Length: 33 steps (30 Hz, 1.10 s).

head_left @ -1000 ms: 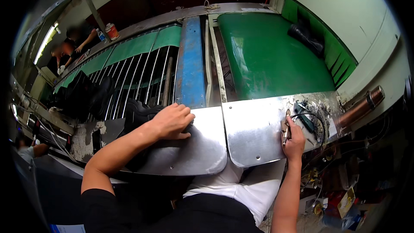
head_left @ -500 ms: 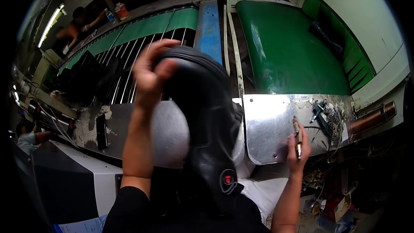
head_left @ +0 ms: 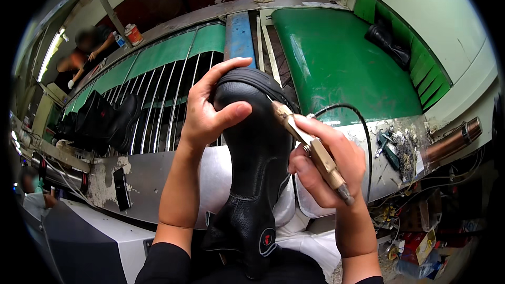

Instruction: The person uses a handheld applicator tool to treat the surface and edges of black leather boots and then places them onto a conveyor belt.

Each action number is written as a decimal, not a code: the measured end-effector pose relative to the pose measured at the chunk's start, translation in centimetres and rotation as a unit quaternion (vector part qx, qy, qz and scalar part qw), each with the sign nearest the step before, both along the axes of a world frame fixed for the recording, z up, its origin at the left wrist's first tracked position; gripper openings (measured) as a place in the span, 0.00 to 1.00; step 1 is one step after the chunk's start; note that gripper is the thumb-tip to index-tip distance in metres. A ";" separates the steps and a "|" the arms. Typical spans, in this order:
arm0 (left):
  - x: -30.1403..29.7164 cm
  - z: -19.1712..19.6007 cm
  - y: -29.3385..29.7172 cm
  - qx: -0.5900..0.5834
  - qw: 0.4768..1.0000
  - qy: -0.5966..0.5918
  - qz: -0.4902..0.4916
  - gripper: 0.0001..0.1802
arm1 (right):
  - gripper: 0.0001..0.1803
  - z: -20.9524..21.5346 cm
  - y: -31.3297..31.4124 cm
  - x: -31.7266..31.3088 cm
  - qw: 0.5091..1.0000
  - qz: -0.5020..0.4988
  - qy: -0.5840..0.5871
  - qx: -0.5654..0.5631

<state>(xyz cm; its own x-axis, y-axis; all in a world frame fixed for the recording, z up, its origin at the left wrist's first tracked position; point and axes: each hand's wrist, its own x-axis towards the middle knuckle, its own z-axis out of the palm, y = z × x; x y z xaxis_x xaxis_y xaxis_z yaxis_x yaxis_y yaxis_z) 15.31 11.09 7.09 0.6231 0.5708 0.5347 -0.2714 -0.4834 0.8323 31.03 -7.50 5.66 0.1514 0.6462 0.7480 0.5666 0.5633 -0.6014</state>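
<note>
A black leather boot [head_left: 255,152] lies with its toe away from me and its shaft near my lap. My left hand [head_left: 208,108] is closed round its toe end, with the thumb on the leather and the fingers over the ribbed sole edge. My right hand [head_left: 342,158] grips a pen-shaped tool [head_left: 315,150] with a brass-coloured body. Its thin tip points at the seam between upper and sole; whether it touches I cannot tell. Behind that hand curves a black hose [head_left: 363,121]. Part of the sole is hidden.
Several black boots [head_left: 108,121] stand on the metal bars at left. Another boot [head_left: 388,44] lies on the green belt [head_left: 342,73] by a slitted curtain. Green-handled pliers [head_left: 388,150] and a copper-coloured cylinder [head_left: 452,139] are at right, a phone-like black slab [head_left: 121,189] at left. People work beyond.
My right hand has moved up and left from the metal plate, bringing the tool to the boot. The toe has come lower and nearer, with my left hand still round it.
</note>
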 end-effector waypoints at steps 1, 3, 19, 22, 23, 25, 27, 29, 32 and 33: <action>0.3 0.1 0.3 -0.007 1.000 0.004 0.003 0.41 | 0.24 0.4 0.9 -0.1 1.000 0.006 0.014 0.009; 0.8 -0.1 1.3 -0.023 1.000 0.011 0.007 0.40 | 0.24 -0.6 1.6 0.1 0.996 0.004 0.082 -0.018; 2.2 -1.6 4.9 -0.084 0.996 0.030 -0.002 0.48 | 0.23 -10.8 -0.9 -1.3 0.957 -0.033 0.274 -0.095; 2.2 -1.7 5.4 -0.096 0.995 0.025 -0.018 0.49 | 0.20 -11.8 -1.3 -1.9 0.968 -0.022 0.243 -0.064; 2.2 -1.7 5.5 -0.100 0.995 0.024 -0.020 0.49 | 0.20 -12.1 -1.4 -2.1 0.970 -0.017 0.237 -0.056; 2.0 -1.8 5.7 -0.104 0.994 0.023 -0.020 0.49 | 0.20 -12.5 -1.6 -2.7 0.973 -0.016 0.228 -0.046; 1.9 -2.0 6.0 -0.108 0.994 0.020 -0.022 0.48 | 0.21 -13.3 -2.2 -3.2 0.969 -0.029 0.237 -0.064; 1.7 -2.3 6.3 -0.114 0.993 0.017 -0.024 0.47 | 0.24 -13.8 -2.8 -3.8 0.957 -0.040 0.270 -0.096; 1.4 -3.1 7.2 -0.129 0.991 0.010 -0.028 0.45 | 0.21 -14.6 -3.1 -3.8 0.967 -0.037 0.236 -0.086; 1.4 -3.5 7.4 -0.132 0.991 0.011 -0.028 0.45 | 0.20 -14.7 -3.4 -3.8 0.970 -0.033 0.225 -0.088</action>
